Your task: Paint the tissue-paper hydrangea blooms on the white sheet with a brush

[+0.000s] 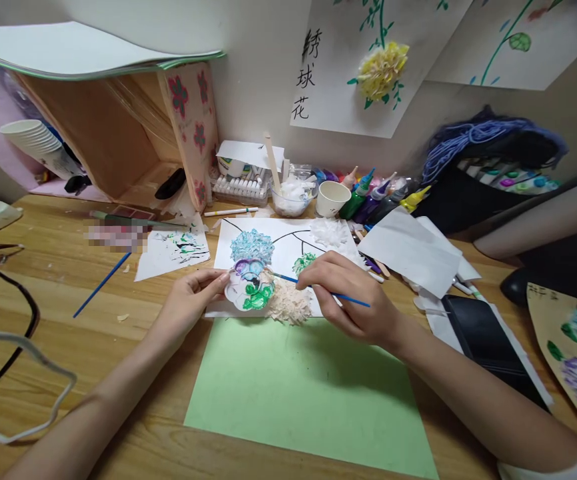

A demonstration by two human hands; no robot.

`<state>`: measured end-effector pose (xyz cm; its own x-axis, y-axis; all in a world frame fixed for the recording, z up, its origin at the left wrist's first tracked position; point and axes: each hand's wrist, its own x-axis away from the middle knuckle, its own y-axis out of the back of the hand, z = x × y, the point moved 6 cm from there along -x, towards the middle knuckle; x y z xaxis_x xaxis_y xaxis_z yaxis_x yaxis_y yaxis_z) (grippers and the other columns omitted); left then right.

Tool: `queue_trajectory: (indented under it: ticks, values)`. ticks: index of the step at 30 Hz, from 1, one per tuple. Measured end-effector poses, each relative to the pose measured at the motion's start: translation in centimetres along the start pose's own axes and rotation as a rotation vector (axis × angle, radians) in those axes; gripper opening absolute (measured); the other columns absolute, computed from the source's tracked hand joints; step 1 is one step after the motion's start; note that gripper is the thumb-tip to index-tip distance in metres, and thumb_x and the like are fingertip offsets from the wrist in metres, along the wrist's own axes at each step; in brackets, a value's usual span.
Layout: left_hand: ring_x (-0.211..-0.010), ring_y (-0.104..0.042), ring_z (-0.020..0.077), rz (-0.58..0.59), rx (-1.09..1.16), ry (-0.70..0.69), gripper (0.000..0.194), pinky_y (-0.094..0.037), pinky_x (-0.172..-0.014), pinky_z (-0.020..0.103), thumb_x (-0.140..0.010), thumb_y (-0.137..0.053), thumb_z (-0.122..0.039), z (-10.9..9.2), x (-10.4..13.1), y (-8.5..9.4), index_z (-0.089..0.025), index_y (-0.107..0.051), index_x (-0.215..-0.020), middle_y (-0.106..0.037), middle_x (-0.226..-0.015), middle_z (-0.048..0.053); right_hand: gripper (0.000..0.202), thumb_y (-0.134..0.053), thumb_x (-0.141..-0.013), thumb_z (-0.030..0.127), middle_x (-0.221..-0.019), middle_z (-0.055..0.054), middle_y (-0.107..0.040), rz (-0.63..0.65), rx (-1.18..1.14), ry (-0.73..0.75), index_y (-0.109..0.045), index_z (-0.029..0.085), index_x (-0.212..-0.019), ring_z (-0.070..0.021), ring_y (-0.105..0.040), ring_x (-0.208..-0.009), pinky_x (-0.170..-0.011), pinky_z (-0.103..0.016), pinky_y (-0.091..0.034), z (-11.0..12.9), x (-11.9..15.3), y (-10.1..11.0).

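From my remote seat, I watch a left hand (196, 297) pinch the rim of a flower-shaped palette (250, 285) over the near edge of a white sheet (286, 257), while a right hand (353, 293) grips a blue brush (346, 298), its tip at the palette's right rim; whether they touch, I cannot tell. The palette's wells carry purple, pale blue and vivid green, with a dark dab near the centre. To my mind, good work here means a steady palette, a light load wiped on the rim, and a brush kept clear of the neighbouring colours and the peach cluster (291, 303) just below. Behind, a clear bowl (288, 208) holds white scraps and a wooden stick (271, 160). Beside it stands a paper cup (332, 200), its contents hidden from me, then a green bottle (360, 199). A clear case (241, 199) holds white markers.
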<state>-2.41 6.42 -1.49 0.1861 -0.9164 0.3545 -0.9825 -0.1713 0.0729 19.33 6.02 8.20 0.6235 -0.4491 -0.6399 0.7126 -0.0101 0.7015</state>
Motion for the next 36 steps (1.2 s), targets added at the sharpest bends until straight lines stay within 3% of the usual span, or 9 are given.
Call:
queue_trajectory:
  ticks: [8, 21, 27, 36]
  values:
    - [-0.077, -0.067, 0.0176, 0.032, -0.049, -0.047, 0.038, -0.053, -0.076, 0.027, -0.060, -0.078, -0.047, 0.2, -0.2, 0.0, -0.017, -0.074, -0.082, -0.074, -0.084, 0.005, 0.019, -0.040, -0.085, 0.005, -0.066, -0.004, -0.060, 0.068, 0.058, 0.033, -0.054, 0.017, -0.083, -0.0151, -0.051, -0.064, -0.056, -0.027, -0.045, 0.8, -0.2, -0.3]
    - [-0.077, -0.067, 0.0180, 0.030, -0.083, -0.081, 0.038, -0.054, -0.075, 0.027, -0.063, -0.076, -0.048, 0.1, -0.1, 0.0, -0.017, -0.074, -0.085, -0.075, -0.087, 0.005, 0.018, -0.040, -0.087, 0.007, -0.074, -0.005, -0.062, 0.044, 0.008, -0.018, -0.054, 0.018, -0.088, -0.0148, -0.053, -0.071, -0.063, -0.028, -0.047, 0.6, -0.2, 0.2]
    - [-0.076, -0.067, 0.0177, 0.026, -0.066, -0.069, 0.036, -0.054, -0.073, 0.026, -0.060, -0.078, -0.047, -0.1, -0.1, -0.1, -0.018, -0.074, -0.081, -0.075, -0.083, 0.004, 0.017, -0.041, -0.088, 0.010, -0.077, -0.006, -0.063, 0.171, 0.029, -0.103, -0.055, 0.018, -0.089, -0.0162, -0.054, -0.074, -0.066, -0.030, -0.046, -0.4, -0.3, 0.3]
    - [-0.075, -0.066, 0.0161, 0.029, -0.034, -0.034, 0.038, -0.052, -0.074, 0.025, -0.060, -0.079, -0.046, -0.1, 0.0, -0.1, -0.017, -0.074, -0.082, -0.074, -0.082, 0.004, 0.017, -0.041, -0.086, 0.011, -0.080, -0.006, -0.063, 0.162, -0.014, -0.125, -0.055, 0.019, -0.091, -0.0172, -0.054, -0.076, -0.070, -0.032, -0.045, -0.8, -0.3, 1.2]
